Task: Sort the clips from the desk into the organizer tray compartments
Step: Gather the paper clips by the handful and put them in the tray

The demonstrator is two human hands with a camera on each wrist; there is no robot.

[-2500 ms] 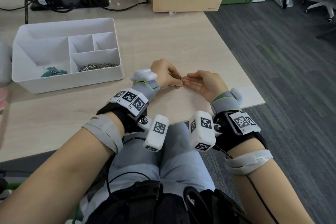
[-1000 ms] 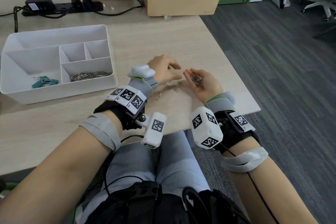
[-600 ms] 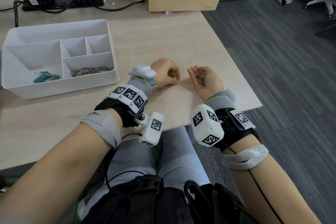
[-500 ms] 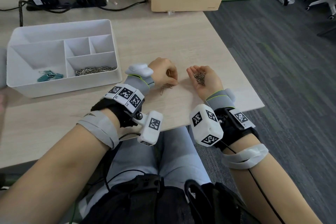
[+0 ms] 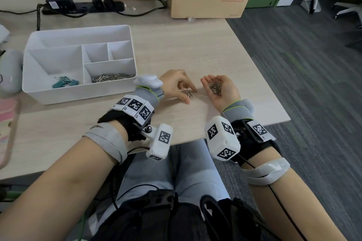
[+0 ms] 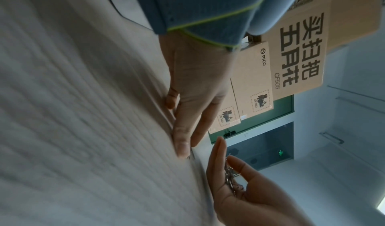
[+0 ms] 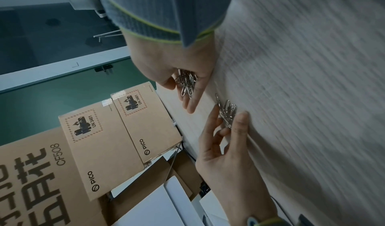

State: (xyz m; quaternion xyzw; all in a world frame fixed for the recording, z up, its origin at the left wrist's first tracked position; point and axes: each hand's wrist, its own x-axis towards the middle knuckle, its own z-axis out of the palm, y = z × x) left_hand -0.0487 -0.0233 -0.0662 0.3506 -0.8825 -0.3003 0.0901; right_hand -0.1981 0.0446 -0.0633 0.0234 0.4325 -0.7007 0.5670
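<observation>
Paper clips (image 5: 215, 86) lay heaped in the right grip (image 5: 220, 89), palm up with fingers relaxed. Just left of it, the left grip (image 5: 177, 86) pressed loose clips (image 5: 189, 92) against the table (image 5: 186, 49), fingers loosely bent.

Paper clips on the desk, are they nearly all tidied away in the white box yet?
Mostly, it seems. The organizer tray already holds a heap of silver paper clips in one compartment and teal binder clips in another. The right hand cups a handful of clips, palm up. The left hand touches the last small bunch on the desk. Those two lots remain.
</observation>
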